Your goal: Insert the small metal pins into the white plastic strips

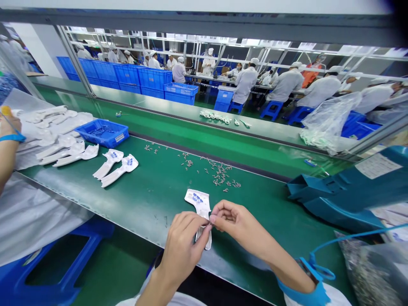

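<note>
My left hand (pixel 183 246) grips the lower handle of a white plastic gun-shaped shell (pixel 199 204) that rests near the front edge of the green belt (pixel 149 199). My right hand (pixel 231 219) is pinched at the shell's middle, fingertips touching my left thumb, perhaps on a tiny screw I cannot make out. Blue parts sit inside the shell's wide head. A scatter of small silver screws (pixel 219 174) lies on the belt just beyond the shell.
Two more white shells (pixel 116 165) lie to the left, beside a blue tray (pixel 103 132) and a pile of shells in front of another person's arm (pixel 8 144). A blue bin (pixel 347 195) and a bag of screws (pixel 372 267) stand at right. Workers in white sit beyond.
</note>
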{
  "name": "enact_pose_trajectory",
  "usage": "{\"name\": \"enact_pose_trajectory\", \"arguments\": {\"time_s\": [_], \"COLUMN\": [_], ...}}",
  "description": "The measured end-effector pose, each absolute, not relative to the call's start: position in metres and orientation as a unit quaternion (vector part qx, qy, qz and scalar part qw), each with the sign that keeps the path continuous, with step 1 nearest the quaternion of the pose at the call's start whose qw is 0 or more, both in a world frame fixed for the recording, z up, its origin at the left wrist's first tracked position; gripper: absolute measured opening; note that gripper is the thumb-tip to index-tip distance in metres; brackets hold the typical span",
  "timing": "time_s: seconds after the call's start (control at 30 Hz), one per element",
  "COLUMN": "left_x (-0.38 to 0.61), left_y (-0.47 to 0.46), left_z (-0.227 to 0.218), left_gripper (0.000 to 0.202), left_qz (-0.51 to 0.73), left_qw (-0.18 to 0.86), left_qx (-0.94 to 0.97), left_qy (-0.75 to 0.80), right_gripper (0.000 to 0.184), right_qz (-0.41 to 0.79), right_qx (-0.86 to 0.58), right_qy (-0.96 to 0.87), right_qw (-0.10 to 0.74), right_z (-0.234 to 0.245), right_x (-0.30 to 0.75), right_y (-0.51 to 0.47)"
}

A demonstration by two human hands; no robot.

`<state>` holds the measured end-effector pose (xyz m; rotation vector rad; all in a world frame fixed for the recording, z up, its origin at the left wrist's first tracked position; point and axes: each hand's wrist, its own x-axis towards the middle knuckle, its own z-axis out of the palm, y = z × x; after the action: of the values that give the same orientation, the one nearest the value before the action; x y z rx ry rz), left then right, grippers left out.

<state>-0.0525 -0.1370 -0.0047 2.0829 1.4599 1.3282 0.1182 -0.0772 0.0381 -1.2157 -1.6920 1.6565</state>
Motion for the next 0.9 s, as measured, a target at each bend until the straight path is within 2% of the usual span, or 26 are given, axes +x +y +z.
{"name": "enact_pose_trajectory", "arguments": {"time_s": [0.3,0.4,0.47,0.63,0.9], "left_x": [-0.056,-0.061,-0.063,-0.061,-0.059], "left_y": [-0.138,-0.137,-0.136,-0.135,-0.135], "left_z": [-0.011,-0.017,-0.021,-0.024,-0.021], "left_gripper": [0.008,0.041,0.052,0.045,0.046], "left_qz": [0.409,0.341,0.299,0.264,0.268], "left_qw": [0.118,0.115,0.113,0.116,0.109], "left_qx": [0.731,0.756,0.770,0.775,0.773], "left_qy": [0.534,0.547,0.552,0.563,0.564], "right_gripper": [0.019,0.018,0.017,0.015,0.015], "right_qz": [0.490,0.452,0.435,0.420,0.435], "right_qx": [-0.459,-0.468,-0.471,-0.475,-0.476], "right_qy": [-0.726,-0.752,-0.763,-0.772,-0.763], "right_qw": [0.148,0.103,0.079,0.053,0.047], "right_z": [0.045,0.045,0.043,0.037,0.039], "right_x": [0.120,0.119,0.117,0.113,0.111], "right_y": [-0.074,-0.068,-0.065,-0.064,-0.064]}}
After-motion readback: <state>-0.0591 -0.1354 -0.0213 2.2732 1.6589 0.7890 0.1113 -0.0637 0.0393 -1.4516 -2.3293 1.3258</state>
